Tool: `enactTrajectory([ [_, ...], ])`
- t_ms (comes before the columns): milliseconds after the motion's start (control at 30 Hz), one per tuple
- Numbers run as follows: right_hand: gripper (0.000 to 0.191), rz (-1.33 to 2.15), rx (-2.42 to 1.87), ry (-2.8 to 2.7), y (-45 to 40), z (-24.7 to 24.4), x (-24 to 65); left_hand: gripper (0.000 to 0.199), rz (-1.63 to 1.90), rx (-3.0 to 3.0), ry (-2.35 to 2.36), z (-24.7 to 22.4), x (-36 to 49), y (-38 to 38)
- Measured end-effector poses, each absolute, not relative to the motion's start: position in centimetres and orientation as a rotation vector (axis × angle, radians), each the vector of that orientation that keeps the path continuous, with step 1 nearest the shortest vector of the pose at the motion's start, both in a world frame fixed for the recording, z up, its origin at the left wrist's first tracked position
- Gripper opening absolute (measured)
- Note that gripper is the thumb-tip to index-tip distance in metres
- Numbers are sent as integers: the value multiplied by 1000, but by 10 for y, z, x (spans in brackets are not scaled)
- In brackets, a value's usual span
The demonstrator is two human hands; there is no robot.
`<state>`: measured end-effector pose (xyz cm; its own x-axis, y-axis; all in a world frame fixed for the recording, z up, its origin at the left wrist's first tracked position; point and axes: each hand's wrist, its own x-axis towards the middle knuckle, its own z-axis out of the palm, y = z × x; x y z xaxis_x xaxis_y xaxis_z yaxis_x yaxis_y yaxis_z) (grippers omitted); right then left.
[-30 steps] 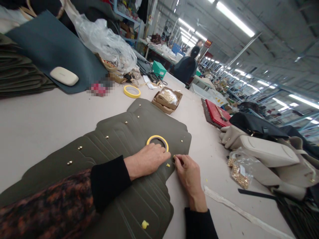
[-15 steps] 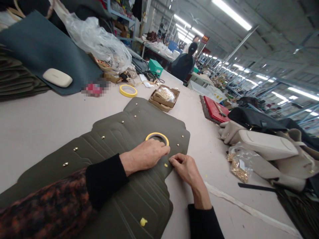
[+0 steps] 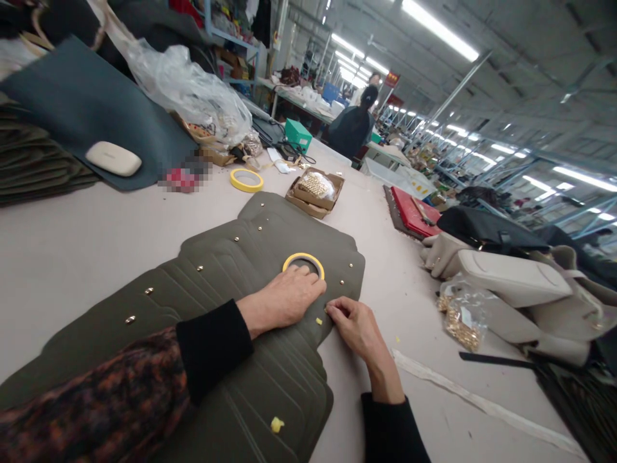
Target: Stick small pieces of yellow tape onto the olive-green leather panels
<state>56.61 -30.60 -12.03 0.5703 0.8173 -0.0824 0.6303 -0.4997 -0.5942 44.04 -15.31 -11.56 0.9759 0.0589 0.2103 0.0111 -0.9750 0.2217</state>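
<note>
Shifted a little since the earlier frames: right hand (image 3: 354,323) drawn slightly back from the panel edge, fingertips now curled together just past the near corner of the olive leather panels (image 3: 250,308); left hand (image 3: 284,297) much as before, pressed flat

Left grip spread, palm down on the top panel, fingertips touching the near rim of the yellow tape ring (image 3: 303,260) lying on that panel. Right grip pinched, thumb against forefinger; whether something tiny sits between them cannot be told

Taking the tape ring as landmark: left hand directly on its near side; right hand nearer still and off to the right, resting on the bare tabletop (image 3: 72,244) at the panel's edge; small yellow scrap (image 3: 319,321) between the two hands, on the panel, closer to the right fingertips than to the left palm. Gold studs (image 3: 342,281) just right of the ring, more running away along the far-left edge of the stack. Long axis of the stacked panels running from near-left to far-right, ring close to its far end

Beyond the ring: cardboard box of gold hardware (image 3: 315,190), second tape roll (image 3: 246,180) left of it. Right of the ring, well apart: clear bag of gold fittings (image 3: 457,318) beside cream bags (image 3: 511,283). Another person (image 3: 354,128) standing far off
</note>
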Motion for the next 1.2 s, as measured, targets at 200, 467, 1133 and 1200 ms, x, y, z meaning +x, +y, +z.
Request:
enactTrajectory([
  [200,21,500,-2269,-1134,-307,-123,566,15,251,2822,33,-106,435,-154],
  [467,24,528,-2247,-1155,-307,-123,568,25,317,2772,40,-115,435,-152],
  [1133,27,951,-2014,-1062,-316,-117,565,18,442,2613,-34,-108,428,-145],
  [1200,26,689,-1992,-959,-315,-117,564,19,465,2592,-42,-109,427,-145],
])
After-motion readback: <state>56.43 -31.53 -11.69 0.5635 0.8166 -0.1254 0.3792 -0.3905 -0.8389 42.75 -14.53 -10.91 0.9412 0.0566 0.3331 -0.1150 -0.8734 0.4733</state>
